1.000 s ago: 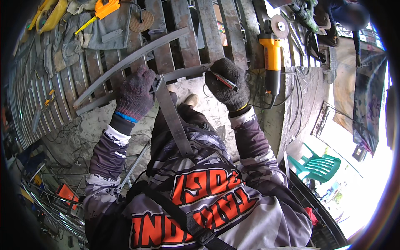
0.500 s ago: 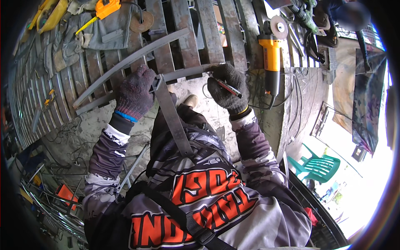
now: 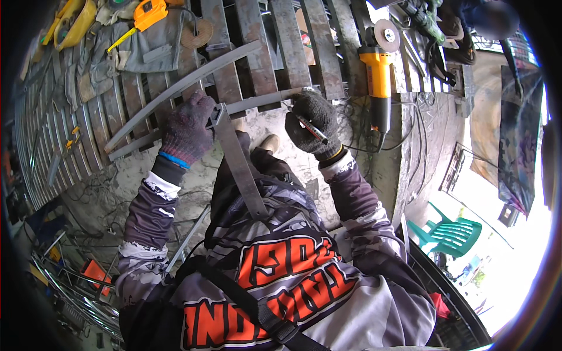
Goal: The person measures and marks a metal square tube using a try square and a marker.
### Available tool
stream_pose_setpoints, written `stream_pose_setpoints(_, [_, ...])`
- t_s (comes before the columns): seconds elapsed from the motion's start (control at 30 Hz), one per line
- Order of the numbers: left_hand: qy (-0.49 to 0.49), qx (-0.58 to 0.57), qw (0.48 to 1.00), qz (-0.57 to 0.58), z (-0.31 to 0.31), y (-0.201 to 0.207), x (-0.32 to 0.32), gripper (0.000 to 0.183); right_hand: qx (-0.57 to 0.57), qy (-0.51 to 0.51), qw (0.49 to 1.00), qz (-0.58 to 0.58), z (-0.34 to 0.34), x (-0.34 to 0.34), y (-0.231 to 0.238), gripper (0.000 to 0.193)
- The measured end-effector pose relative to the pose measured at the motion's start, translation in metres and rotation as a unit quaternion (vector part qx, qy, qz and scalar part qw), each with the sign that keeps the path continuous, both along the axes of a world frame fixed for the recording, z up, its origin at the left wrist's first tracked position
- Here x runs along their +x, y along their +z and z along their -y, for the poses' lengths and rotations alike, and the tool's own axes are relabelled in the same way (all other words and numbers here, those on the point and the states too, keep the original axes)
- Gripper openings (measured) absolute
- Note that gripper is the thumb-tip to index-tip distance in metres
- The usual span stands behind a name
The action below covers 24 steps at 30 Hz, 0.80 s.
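My left hand (image 3: 188, 126), in a dark knit glove, is closed at the head of a metal try square (image 3: 241, 164), pressing it against a flat grey metal bar (image 3: 257, 103). The square's blade points back toward my body. Part of the bar passes out of sight under that hand. My right hand (image 3: 316, 121), gloved in dark grey, is closed around a marker pen (image 3: 313, 128) and rests at the bar's right end. A second, longer metal strip (image 3: 181, 90) lies slanted across the slats just beyond.
The slatted metal bench (image 3: 254, 55) has gaps between its bars. An angle grinder (image 3: 379, 79) lies to the right, its cable trailing down. An orange tape measure (image 3: 150, 14), a cutting disc (image 3: 196, 34) and grey cloth (image 3: 152, 50) are at the far left. A green chair (image 3: 449, 234) stands right.
My right hand has shifted slightly left and nearer the bar's end, still with the marker pen. My left hand and the square have hardly moved.
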<state>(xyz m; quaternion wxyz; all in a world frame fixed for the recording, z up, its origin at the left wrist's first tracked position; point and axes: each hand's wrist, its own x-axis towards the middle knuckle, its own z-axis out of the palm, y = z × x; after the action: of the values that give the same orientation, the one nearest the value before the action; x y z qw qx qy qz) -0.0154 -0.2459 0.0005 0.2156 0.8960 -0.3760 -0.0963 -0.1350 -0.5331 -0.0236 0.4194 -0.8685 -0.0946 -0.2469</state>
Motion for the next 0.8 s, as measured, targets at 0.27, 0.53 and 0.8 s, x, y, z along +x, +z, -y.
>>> stream_pose_setpoints(0.27, [-0.003,0.05,0.998,-0.026,-0.0012,0.0001,0.0018,0.039,-0.001,-0.009,1.0,-0.011,0.0002,-0.0039,-0.0038,0.022])
stream_pose_setpoints(0.53, [0.004,0.077,0.997,-0.025,-0.0015,-0.0001,0.0006,0.046,0.004,-0.006,1.0,-0.03,0.0003,-0.0036,0.0003,0.018])
stream_pose_setpoints(0.8, [0.002,0.083,0.996,-0.033,-0.0012,0.0023,0.0012,0.049,0.004,-0.008,0.999,-0.031,0.0005,-0.004,0.0008,0.018])
